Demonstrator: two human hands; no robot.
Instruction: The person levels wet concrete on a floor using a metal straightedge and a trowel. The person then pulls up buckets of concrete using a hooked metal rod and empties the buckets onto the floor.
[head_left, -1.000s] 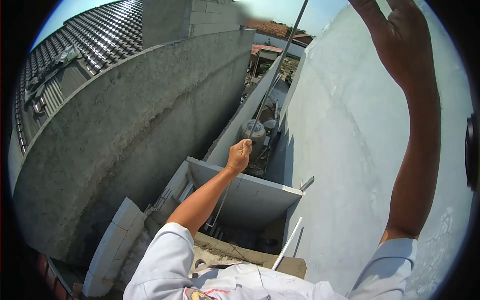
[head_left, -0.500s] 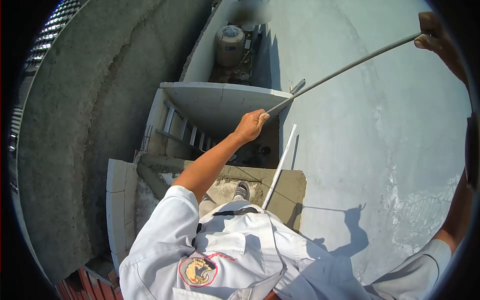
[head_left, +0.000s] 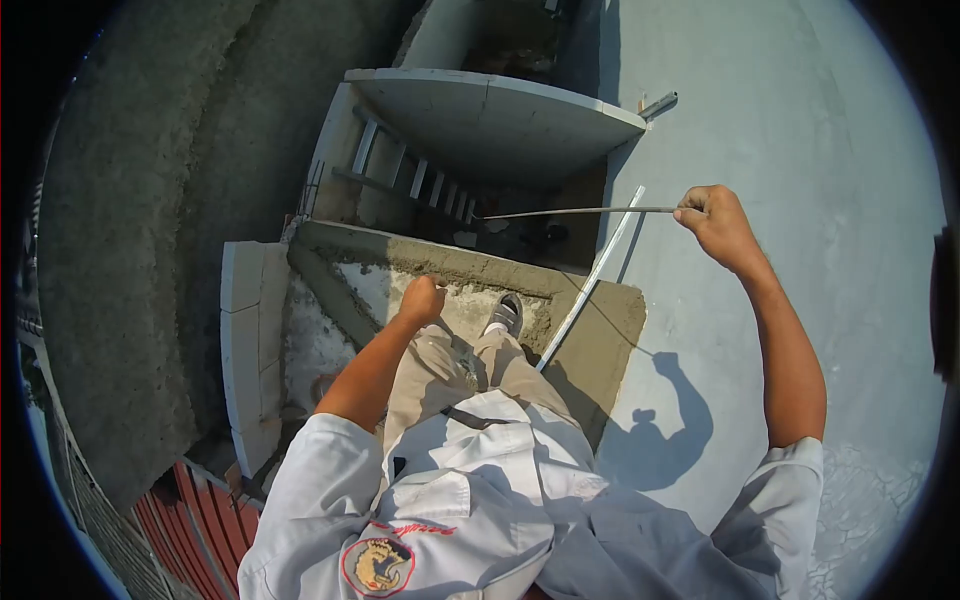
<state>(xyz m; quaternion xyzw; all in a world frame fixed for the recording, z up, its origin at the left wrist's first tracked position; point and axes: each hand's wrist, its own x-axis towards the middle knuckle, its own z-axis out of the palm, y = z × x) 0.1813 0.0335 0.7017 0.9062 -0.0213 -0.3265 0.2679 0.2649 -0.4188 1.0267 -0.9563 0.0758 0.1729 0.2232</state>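
My right hand [head_left: 718,228] is closed round one end of a long thin grey rod [head_left: 590,210]. The rod reaches left across the deep opening, its far tip over the rungs of a ladder [head_left: 418,180]. My left hand [head_left: 424,300] is apart from the rod, above the ledge, with its fingers curled in a fist and nothing visible in it. Between the hands a straight, pale metal bar [head_left: 592,278] leans against the grey wall [head_left: 790,330], its lower end by the ledge of wet mortar [head_left: 470,262].
My sandalled foot [head_left: 507,312] stands on the mortared ledge, right beside the drop. A white block wall [head_left: 500,95] encloses the far side of the pit. More white blocks [head_left: 243,335] rise at left, next to a rough concrete wall [head_left: 130,250]. Red metal sheeting [head_left: 195,525] lies lower left.
My left hand has let go of the rod and dropped back toward my body. My right hand has come lower and inward, swinging the rod nearly level. The view has tilted down.
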